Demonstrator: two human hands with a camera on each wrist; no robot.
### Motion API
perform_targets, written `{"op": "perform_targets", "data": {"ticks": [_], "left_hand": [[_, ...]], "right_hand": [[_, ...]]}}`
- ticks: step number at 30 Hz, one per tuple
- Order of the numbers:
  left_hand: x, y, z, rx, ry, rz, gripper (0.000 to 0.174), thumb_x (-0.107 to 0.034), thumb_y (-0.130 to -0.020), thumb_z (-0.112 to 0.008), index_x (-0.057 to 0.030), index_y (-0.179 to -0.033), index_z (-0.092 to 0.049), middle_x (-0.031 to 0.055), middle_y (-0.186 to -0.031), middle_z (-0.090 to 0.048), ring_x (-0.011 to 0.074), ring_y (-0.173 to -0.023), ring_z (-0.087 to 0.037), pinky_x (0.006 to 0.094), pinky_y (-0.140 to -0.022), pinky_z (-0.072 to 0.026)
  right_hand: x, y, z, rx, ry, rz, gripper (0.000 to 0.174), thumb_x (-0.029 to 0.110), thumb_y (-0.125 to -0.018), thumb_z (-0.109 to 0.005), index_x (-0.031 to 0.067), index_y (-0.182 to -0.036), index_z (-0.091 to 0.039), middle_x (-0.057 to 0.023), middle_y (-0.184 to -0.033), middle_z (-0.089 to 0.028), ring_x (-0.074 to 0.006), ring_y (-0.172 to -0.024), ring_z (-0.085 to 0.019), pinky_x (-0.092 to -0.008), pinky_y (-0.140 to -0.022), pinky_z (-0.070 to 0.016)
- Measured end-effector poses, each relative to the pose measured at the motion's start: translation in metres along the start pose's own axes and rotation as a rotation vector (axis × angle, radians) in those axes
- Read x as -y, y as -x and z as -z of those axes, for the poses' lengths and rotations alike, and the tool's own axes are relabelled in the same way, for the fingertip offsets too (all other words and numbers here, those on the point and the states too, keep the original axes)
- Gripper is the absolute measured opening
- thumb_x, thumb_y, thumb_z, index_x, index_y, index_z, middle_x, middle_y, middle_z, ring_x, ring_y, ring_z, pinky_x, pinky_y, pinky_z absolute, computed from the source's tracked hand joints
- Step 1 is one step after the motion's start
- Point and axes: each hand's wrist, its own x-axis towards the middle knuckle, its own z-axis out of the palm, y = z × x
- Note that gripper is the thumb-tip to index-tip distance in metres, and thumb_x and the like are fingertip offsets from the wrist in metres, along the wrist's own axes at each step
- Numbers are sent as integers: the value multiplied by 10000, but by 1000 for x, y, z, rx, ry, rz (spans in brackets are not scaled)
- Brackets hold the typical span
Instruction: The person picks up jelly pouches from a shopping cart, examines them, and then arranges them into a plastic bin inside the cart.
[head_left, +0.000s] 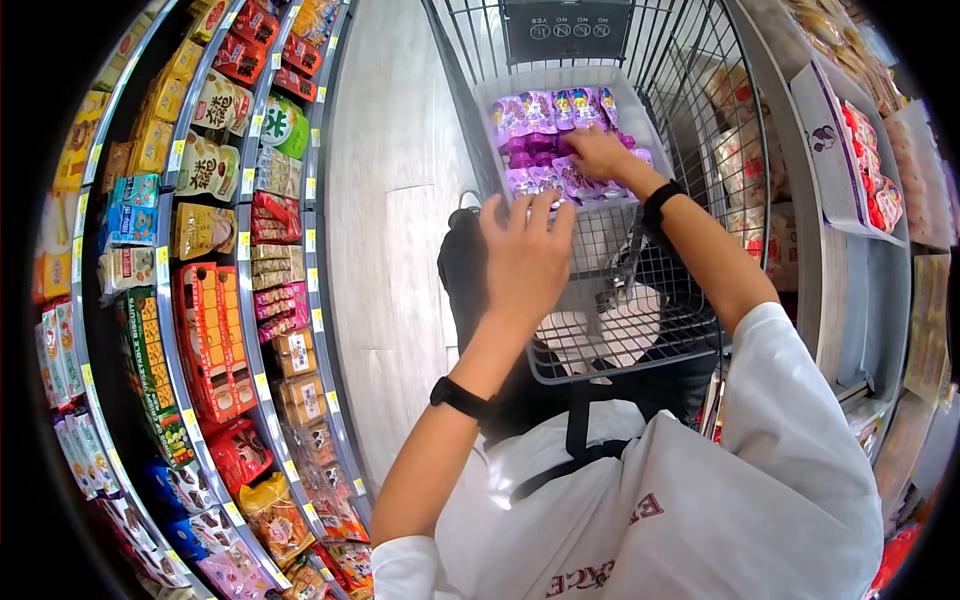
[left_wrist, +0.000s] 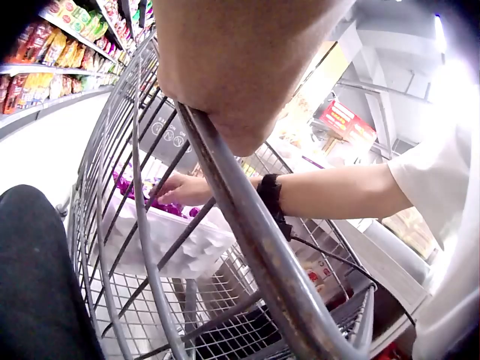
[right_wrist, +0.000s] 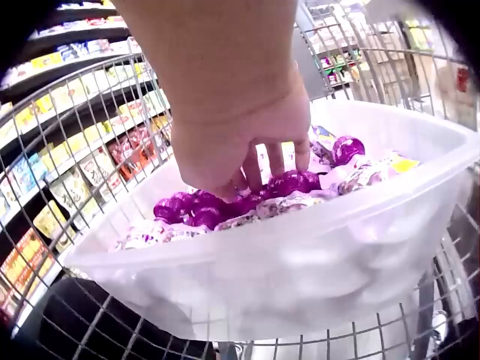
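Observation:
Purple pouches with round purple caps (head_left: 530, 150) lie in rows in a translucent white bin (right_wrist: 300, 277) inside a wire shopping cart (left_wrist: 142, 225). My right hand (head_left: 598, 155) reaches down into the bin, its bent fingers and thumb gripping at the purple caps (right_wrist: 292, 182) of a pouch; the fingertips are partly hidden among the caps. Held over the bin's near side, my left hand (head_left: 530, 250) has its fingers extended and spread, with nothing in it. Whether those fingertips touch the nearest pouches, I cannot tell.
Shelves of packaged snacks (head_left: 210, 230) run along the left, beside a pale floor aisle (head_left: 400, 250). The cart's wire side (head_left: 740, 130) stands near my right arm. A display box with red packages (head_left: 825, 140) is on the right.

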Motion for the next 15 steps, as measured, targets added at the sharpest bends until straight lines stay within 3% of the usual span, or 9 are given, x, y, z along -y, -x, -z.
{"op": "perform_targets", "data": {"ticks": [5,7,8,9,11,13,14,15], "left_hand": [[2,2,-4,19,-8,-17,250,-41,-774,-604,-105,-1015,-621,27,-1075,-596,204,-1048,-559,505,-1033,-300],[2,2,-3,67,-24,-19,268,-78,-764,-623,-100,-1030,-613,41,-1076,-595,211,-1073,-552,501,-1040,-296],[5,4,-2,62,-21,-29,268,-78,-764,-623,-100,-1030,-613,41,-1076,-595,211,-1073,-552,501,-1040,-296],[8,6,-2,93,-16,-24,289,-97,-754,-633,-99,-1042,-607,49,-1080,-596,216,-1088,-547,501,-1041,-295],[4,4,1,124,-38,-34,338,-133,-734,-647,-104,-1066,-596,59,-1093,-597,224,-1116,-534,494,-1041,-292],[3,4,-1,88,-12,-42,337,-101,-716,-651,-109,-1048,-596,45,-1090,-601,216,-1102,-536,478,-1036,-296],[2,5,-4,61,2,-32,327,-76,-710,-646,-114,-1032,-604,34,-1074,-609,213,-1091,-540,472,-1037,-296],[0,4,-1,59,21,-44,293,-56,-718,-631,-118,-1004,-609,30,-1039,-615,214,-1061,-547,469,-1029,-304]], "right_hand": [[7,-1,5,14,14,-49,360,244,-844,-585,119,-1181,-603,-129,-1283,-531,-388,-1205,-474,-616,-972,-377],[9,7,14,14,3,-113,371,235,-841,-623,111,-1190,-600,-85,-1276,-538,-335,-1233,-452,-578,-965,-397],[9,15,20,-185,-33,-102,371,261,-819,-655,82,-1142,-621,-112,-1146,-609,-324,-1102,-550,-517,-908,-452],[12,20,26,-193,-23,-115,371,261,-819,-655,82,-1142,-621,-112,-1146,-609,-324,-1102,-550,-517,-908,-452],[7,37,53,-372,-516,-421,392,292,-799,-699,40,-1093,-637,-124,-919,-652,-279,-845,-638,-430,-740,-523],[6,66,51,-541,-988,-729,384,303,-783,-736,21,-1028,-645,-99,-757,-624,-216,-634,-612,-363,-549,-503],[14,91,69,-432,-1336,-749,379,321,-801,-737,35,-1031,-644,-77,-778,-614,-172,-629,-598,-346,-496,-473],[35,112,76,-522,-1752,-773,424,371,-809,-729,52,-1075,-644,-75,-799,-631,-176,-620,-600,-325,-481,-448]]}}
